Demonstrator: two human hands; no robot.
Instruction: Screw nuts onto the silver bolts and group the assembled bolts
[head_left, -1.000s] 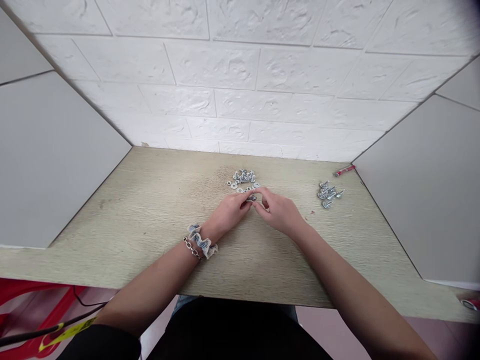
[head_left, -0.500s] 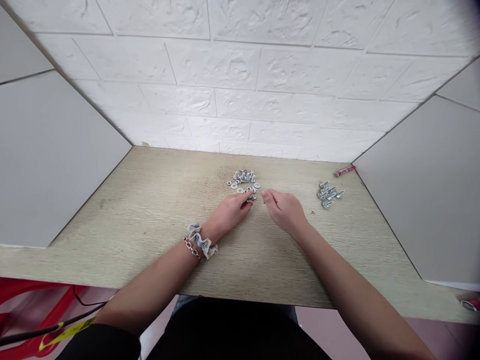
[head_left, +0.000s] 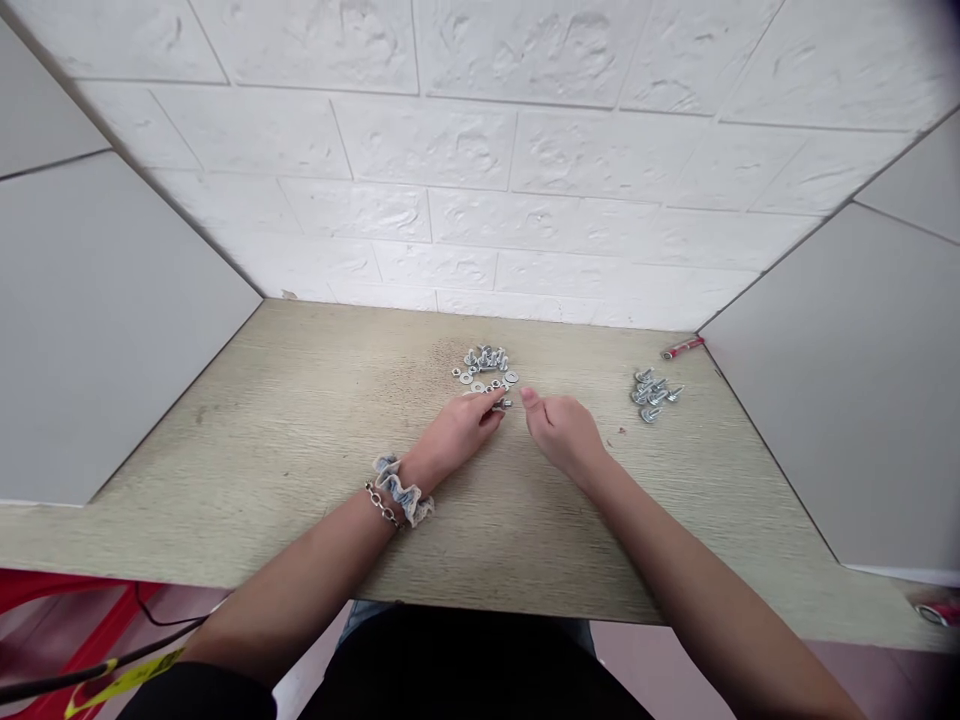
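Between the thumb and index finger of my left hand [head_left: 459,432] is a small metal bolt [head_left: 504,404], its end pointing right. My right hand [head_left: 564,430] is closed just right of the bolt's end, a small gap away. Its thumb lies against curled fingers, and anything between them is hidden. Beyond my left fingertips lie loose washers [head_left: 478,387] and nuts [head_left: 456,372], with a small heap of bolts [head_left: 487,359] behind them.
Farther right sits a pile of bolts with washers on them [head_left: 654,396]. A red cylindrical thing [head_left: 682,348] lies by the right panel [head_left: 840,380]. The white brick-patterned wall [head_left: 465,220] closes off the back, and another panel [head_left: 112,330] stands at left.
The whole view has shifted slightly with the head. My left hand keeps its hold on the bolt, and my right hand stays closed close by.
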